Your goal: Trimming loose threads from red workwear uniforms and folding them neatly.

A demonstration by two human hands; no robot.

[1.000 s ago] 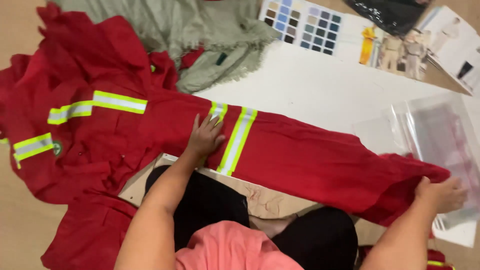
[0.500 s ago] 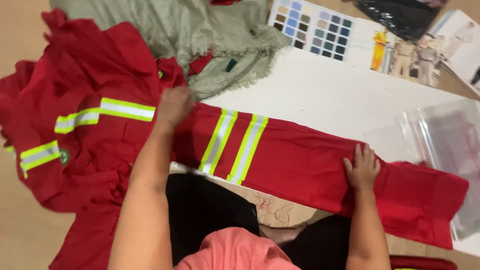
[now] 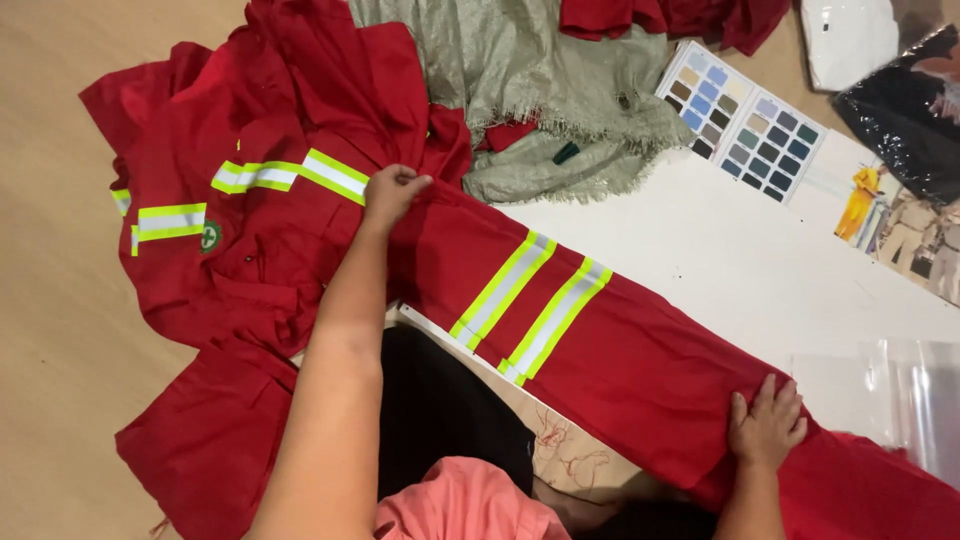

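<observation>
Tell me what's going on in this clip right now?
A person is handling a red coverall with yellow-green reflective stripes, spread across a white table. The left hand pinches a fold of the red fabric near the garment's upper part, while the right hand lies flat, fingers spread, on the stretched-out leg. Beside the garment lie a grey-green woven cloth, a colour swatch card and a clear plastic bag.
</observation>
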